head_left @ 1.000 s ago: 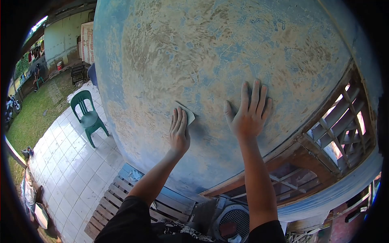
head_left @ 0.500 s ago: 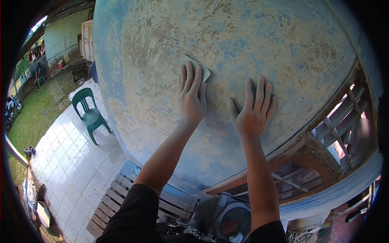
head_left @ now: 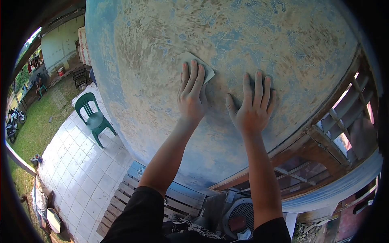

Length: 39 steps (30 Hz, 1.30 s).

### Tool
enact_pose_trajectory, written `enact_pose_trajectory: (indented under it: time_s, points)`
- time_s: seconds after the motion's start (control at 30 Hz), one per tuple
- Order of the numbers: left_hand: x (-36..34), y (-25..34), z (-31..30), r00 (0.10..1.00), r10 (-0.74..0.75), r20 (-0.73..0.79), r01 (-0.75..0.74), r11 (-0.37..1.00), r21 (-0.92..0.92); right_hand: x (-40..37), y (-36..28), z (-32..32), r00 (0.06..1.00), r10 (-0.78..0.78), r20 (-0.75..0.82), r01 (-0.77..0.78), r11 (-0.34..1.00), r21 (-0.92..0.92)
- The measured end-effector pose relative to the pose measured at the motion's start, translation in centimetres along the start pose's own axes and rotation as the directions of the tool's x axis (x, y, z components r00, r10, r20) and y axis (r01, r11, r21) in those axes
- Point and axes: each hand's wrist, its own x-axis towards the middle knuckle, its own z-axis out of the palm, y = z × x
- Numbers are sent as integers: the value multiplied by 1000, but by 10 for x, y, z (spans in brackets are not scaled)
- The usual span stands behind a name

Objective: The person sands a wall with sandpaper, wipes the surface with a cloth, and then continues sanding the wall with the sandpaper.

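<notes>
My left hand [head_left: 190, 99] lies against the mottled blue and grey-brown wall [head_left: 162, 133]. Its fingers press over a folded piece of pale sandpaper [head_left: 209, 74], which shows around the fingertips against the wall. Where my thumb lies on the sandpaper is partly hidden. To the right, my right hand [head_left: 252, 107] rests palm down on the same wall with fingers spread, holding nothing. Both hands look dusty.
A wooden window frame [head_left: 336, 150] runs along the wall's right side. Below are a slatted wooden bench [head_left: 121, 202] and a round fan-like grille [head_left: 242, 212]. A green plastic chair [head_left: 95, 117] stands on white tiles at left. A person [head_left: 39, 85] sits far off.
My left hand and the sandpaper have slid slightly to the right over the wall. My right hand stays spread on it. The camera view has shifted a little.
</notes>
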Motion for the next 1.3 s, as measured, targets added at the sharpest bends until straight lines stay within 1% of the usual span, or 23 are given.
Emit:
enact_pose_trajectory:
  time_s: [0.07, 0.17, 0.27, 0.37, 0.47, 0.5, 0.57, 0.67, 0.77, 0.8, 0.87, 0.97, 1.03, 1.1, 1.17, 1.23, 1.3]
  points:
    - [-45, -2, -6, 996, -12, 89, 10, 1000, 18, 0, 1, -1, 1000, 3, 11, -3, 1000, 0]
    - [-26, -3, -6, 997, 45, 68, -46, 999, 11, 1, 0, -1, 1000, 12, 6, -12, 1000, 2]
    - [20, 4, -4, 999, 34, 29, -34, 999, -5, 0, -1, -1, 1000, 2, 2, -2, 1000, 22]
    - [18, 4, -4, 1000, 8, 19, -8, 1000, -10, 1, 0, -1, 1000, 3, -9, -3, 1000, 13]
    - [-42, 1, -4, 998, -22, 61, 21, 1000, 11, 0, 0, -1, 1000, -2, -8, 2, 1000, 8]
    - [-49, 0, -5, 998, -20, 57, 20, 1000, 12, 1, 1, -1, 1000, -6, -13, 6, 1000, 6]
    - [-54, -9, -3, 995, 56, 78, -57, 998, 10, 1, 0, -1, 1000, 3, -18, -3, 1000, 2]
    - [7, -1, -4, 996, 76, 44, -76, 997, -6, -2, 0, -1, 1000, -11, -12, 11, 1000, 10]
    - [31, 9, -1, 999, 33, 10, -33, 999, 8, 0, -1, -1, 1000, 1, -12, -1, 1000, 13]
    - [23, 10, -1, 999, 33, 10, -33, 999, 8, 0, -1, -1, 1000, 4, -6, -4, 1000, 14]
    - [-12, 9, -1, 998, -59, -11, 59, 998, 5, 1, 0, 0, 1000, 1, -13, -1, 1000, 8]
    - [-51, 1, -3, 999, -15, 31, 14, 1000, 15, 1, 1, 0, 1000, -5, -23, 5, 1000, 7]
    - [-25, 1, -1, 1000, 4, 15, -4, 1000, 14, 0, 0, 0, 1000, -11, -29, 11, 1000, 14]
    - [9, 4, 2, 999, 25, -43, -26, 999, -26, 0, 0, -1, 999, 4, -32, -3, 999, 35]
    - [20, 11, 6, 998, 21, -64, -22, 1000, -15, 2, -1, -1, 999, 9, -33, -8, 999, 32]
    - [12, 16, 4, 998, -43, -46, 42, 999, -30, 0, 0, -2, 1000, 17, -24, -17, 999, 28]
    - [-38, 12, -2, 997, -74, 7, 74, 997, -18, -4, -1, -6, 1000, 15, -17, -14, 999, 39]
